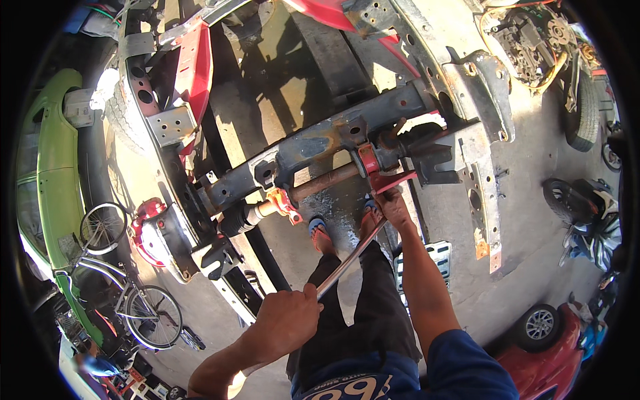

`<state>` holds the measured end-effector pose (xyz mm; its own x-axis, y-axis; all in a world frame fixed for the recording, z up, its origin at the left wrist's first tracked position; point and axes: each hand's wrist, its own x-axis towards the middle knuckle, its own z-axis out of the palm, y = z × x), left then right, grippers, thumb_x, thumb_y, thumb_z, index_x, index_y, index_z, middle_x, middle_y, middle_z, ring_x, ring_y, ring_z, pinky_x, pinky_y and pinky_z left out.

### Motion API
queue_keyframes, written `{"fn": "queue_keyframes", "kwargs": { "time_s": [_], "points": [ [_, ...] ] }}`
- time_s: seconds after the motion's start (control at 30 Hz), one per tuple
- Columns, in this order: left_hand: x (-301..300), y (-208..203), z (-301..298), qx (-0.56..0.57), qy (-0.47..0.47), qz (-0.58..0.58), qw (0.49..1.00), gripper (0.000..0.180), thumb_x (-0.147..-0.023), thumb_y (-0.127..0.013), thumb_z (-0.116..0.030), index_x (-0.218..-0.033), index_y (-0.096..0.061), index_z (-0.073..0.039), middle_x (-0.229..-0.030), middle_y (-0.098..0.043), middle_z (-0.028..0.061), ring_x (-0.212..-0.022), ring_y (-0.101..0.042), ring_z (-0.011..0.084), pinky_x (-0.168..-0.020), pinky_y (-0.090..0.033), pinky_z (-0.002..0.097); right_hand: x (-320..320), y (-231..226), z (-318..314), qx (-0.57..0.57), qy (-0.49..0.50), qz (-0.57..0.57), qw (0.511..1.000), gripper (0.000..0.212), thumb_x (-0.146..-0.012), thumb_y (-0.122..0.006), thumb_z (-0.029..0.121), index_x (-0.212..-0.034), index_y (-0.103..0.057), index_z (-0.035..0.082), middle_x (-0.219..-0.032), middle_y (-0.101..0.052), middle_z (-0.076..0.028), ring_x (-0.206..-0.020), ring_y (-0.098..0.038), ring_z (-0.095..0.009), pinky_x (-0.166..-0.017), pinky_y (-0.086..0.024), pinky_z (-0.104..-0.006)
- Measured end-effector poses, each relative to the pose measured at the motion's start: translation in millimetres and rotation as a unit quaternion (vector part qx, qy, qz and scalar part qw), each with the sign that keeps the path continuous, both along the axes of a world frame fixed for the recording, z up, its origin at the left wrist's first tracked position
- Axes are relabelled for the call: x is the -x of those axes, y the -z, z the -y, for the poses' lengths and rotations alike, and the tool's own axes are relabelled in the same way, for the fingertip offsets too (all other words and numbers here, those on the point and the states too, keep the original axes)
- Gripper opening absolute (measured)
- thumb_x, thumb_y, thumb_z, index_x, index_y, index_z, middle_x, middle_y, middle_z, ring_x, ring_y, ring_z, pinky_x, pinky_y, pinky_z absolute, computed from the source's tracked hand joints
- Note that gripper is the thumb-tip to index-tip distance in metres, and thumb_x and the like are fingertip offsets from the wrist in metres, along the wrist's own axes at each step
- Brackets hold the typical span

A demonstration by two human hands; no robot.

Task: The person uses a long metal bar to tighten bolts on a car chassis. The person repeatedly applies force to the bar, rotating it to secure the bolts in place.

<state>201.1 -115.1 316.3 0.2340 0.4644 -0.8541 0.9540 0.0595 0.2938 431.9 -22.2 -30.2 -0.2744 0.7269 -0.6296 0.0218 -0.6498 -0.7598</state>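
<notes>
- Near the legs (381, 293), the left hand (285, 321) wraps tightly round a metal bar (351, 261).
- Beside a red bracket (392, 181), the right hand (395, 208) curls around its upper end.

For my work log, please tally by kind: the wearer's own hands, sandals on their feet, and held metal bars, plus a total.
Hands: 2 (left hand, right hand)
Sandals: 2 (left sandal, right sandal)
Metal bar: 1
Total: 5

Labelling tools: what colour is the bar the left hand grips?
Silver-grey; the bar shows best in the head view.
</notes>
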Motion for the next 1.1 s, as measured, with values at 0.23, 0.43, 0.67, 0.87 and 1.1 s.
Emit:
{"fn": "queue_keyframes", "kwargs": {
  "time_s": [0.23, 0.43, 0.67, 0.87, 1.1],
  "points": [
    [8.0, 16.0, 1.1, 0.006, -0.025, -0.044, 0.999, 0.025, -0.098, -0.055, -0.026, -0.096, -0.054, -0.002, -0.069, -0.068, 0.0157, -0.066, -0.071, 0.0355, -0.061, -0.056, 0.0461, -6.1, 37.5, -10.4, -0.142, -0.118, 0.148, 0.971, 0.014, -0.094, -0.065, 0.017, -0.101, -0.064, 0.004, -0.085, -0.067, -0.006, -0.078, -0.063, -0.019, -0.070, -0.048, -0.0349],
    [81.6, 118.7, 48.7, -0.070, -0.087, -0.050, 0.992, 0.024, -0.093, -0.062, -0.030, -0.092, -0.058, -0.006, -0.072, -0.067, 0.0171, -0.072, -0.068, 0.0391, -0.065, -0.054, 0.0510, -1.2, 71.0, 0.1, -0.251, -0.047, 0.131, 0.958, 0.015, -0.090, -0.066, 0.007, -0.105, -0.066, 0.006, -0.090, -0.066, 0.000, -0.081, -0.057, -0.011, -0.071, -0.047, -0.0291],
    [85.6, 161.8, 57.6, 0.007, -0.055, -0.122, 0.991, 0.032, -0.086, -0.065, -0.039, -0.087, -0.072, -0.008, -0.080, -0.071, 0.0173, -0.078, -0.071, 0.0377, -0.074, -0.057, 0.0483, 2.6, 58.5, 4.0, -0.182, -0.023, 0.145, 0.972, 0.016, -0.087, -0.068, 0.012, -0.102, -0.066, 0.005, -0.081, -0.067, -0.002, -0.070, -0.059, -0.013, -0.061, -0.049, -0.0303],
    [85.1, 162.9, 57.2, -0.085, -0.086, -0.051, 0.991, 0.022, -0.081, -0.064, -0.026, -0.091, -0.068, -0.007, -0.080, -0.070, 0.0185, -0.079, -0.070, 0.0376, -0.073, -0.057, 0.0485, 18.1, 1.5, -5.6, -0.008, -0.144, 0.442, 0.885, 0.050, -0.083, -0.073, 0.047, -0.110, -0.070, 0.005, -0.094, -0.073, -0.021, -0.093, -0.071, -0.037, -0.078, -0.055, -0.0444],
    [97.2, 199.0, 80.0, -0.145, -0.105, -0.018, 0.984, 0.016, -0.082, -0.059, -0.019, -0.096, -0.061, -0.011, -0.081, -0.070, 0.0154, -0.079, -0.071, 0.0357, -0.073, -0.058, 0.0439, 24.9, 14.3, -3.5, -0.018, -0.157, 0.508, 0.847, 0.047, -0.088, -0.063, 0.052, -0.120, -0.064, 0.018, -0.100, -0.071, -0.021, -0.100, -0.068, -0.040, -0.084, -0.051, -0.0506]
  ]
}}
